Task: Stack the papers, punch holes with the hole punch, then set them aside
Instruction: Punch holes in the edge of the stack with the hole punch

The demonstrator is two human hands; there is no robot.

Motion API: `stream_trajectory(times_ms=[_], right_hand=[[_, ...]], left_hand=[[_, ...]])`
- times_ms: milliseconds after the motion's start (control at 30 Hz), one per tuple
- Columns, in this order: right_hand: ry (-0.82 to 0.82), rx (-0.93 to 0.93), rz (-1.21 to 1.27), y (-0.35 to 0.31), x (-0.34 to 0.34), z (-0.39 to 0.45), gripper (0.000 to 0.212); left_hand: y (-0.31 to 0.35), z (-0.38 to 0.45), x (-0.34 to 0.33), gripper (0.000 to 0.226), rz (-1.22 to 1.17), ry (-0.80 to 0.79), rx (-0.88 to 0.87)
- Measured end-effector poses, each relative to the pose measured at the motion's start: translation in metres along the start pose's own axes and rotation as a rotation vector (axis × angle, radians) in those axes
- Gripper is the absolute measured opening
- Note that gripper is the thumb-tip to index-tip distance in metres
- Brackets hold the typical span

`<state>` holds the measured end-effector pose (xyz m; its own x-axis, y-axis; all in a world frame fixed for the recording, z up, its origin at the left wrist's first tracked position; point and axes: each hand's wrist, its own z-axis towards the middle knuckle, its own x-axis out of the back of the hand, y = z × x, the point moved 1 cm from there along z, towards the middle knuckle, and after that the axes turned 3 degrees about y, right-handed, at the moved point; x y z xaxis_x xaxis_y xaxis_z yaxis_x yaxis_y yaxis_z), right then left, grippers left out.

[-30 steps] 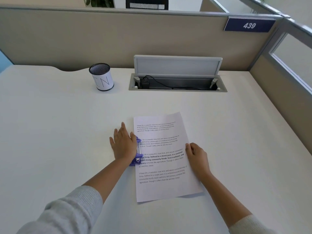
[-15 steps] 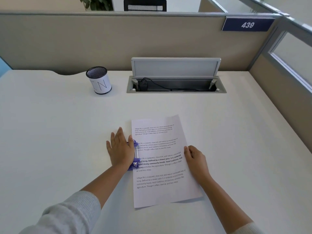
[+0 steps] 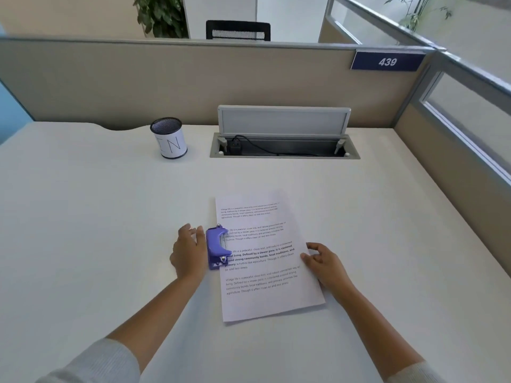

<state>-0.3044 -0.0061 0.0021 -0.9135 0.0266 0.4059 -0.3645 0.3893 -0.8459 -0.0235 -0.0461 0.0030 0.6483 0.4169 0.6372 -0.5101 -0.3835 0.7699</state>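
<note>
A stack of printed white papers [image 3: 265, 261] lies on the white desk [image 3: 96, 217] in front of me, tilted a little. A purple hole punch [image 3: 217, 248] sits on the stack's left edge, its lever up and fully visible. My left hand [image 3: 188, 251] hovers just left of the punch, fingers apart, thumb side close to it, holding nothing. My right hand [image 3: 322, 262] rests at the stack's right edge with loosely curled fingers touching the paper.
A mesh pen cup [image 3: 169, 138] with a white label stands at the back left. An open cable hatch [image 3: 284, 146] with its lid up is at the back centre. Beige partition walls [image 3: 193, 84] close the desk behind and on the right.
My left hand has lifted off the punch and slid left, uncovering it; the lever has come up. My right hand's fingers have loosened on the paper's edge.
</note>
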Motion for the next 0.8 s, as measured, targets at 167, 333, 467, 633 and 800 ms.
stream_trajectory(times_ms=[167, 333, 467, 633, 800], right_hand=[[0.008, 0.018, 0.013, -0.001, -0.001, -0.003, 0.023], [0.016, -0.006, 0.070, -0.004, -0.001, -0.004, 0.020], [-0.003, -0.038, 0.143, -0.007, 0.001, -0.004, 0.021], [-0.118, -0.069, 0.207, -0.010, 0.024, -0.010, 0.023], [-0.112, -0.074, 0.308, 0.003, 0.048, -0.012, 0.016]], left_hand=[[0.001, -0.017, 0.006, 0.019, -0.064, -0.140, 0.023], [0.009, -0.006, 0.001, 0.025, -0.158, -0.234, 0.185], [0.008, -0.002, 0.006, 0.023, -0.235, -0.226, 0.255], [-0.004, 0.010, 0.029, 0.024, -0.262, -0.153, 0.240], [-0.026, 0.033, 0.062, 0.027, -0.216, -0.032, 0.241]])
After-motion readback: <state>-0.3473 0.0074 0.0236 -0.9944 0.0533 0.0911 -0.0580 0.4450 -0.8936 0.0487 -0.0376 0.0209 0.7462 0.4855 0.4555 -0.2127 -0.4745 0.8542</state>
